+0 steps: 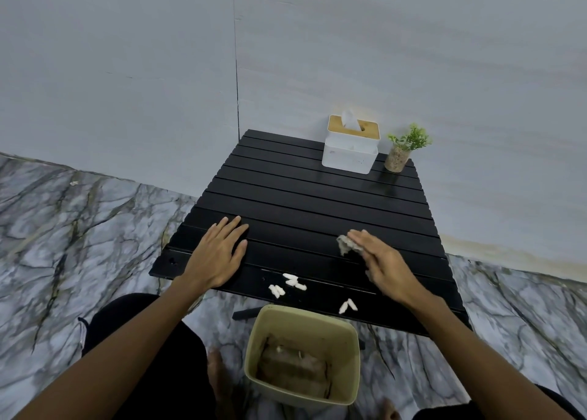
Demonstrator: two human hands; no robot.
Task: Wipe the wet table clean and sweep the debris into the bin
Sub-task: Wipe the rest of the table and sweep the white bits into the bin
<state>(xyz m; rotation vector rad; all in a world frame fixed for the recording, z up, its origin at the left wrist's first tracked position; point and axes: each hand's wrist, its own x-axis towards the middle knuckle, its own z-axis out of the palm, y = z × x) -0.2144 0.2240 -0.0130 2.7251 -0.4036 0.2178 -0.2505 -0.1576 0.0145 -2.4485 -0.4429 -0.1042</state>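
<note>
**Tissue under right fingers, debris near table edge**

Head view: I see my right hand (382, 265) pressing a grey crumpled tissue (347, 244) under loosely spread fingers on the black table (301, 203). My left hand (219, 256) lies flat, fingers wide. White debris (290, 282) sits between them, above the bin (305, 318).

The desk (305, 203) is black slats, smooth and a bit shiny. The bin (344, 334) looks like dull plastic. The tissue box (347, 154) is white with a wood lid (336, 125). The floor (79, 216) looks like grey marble.
</note>
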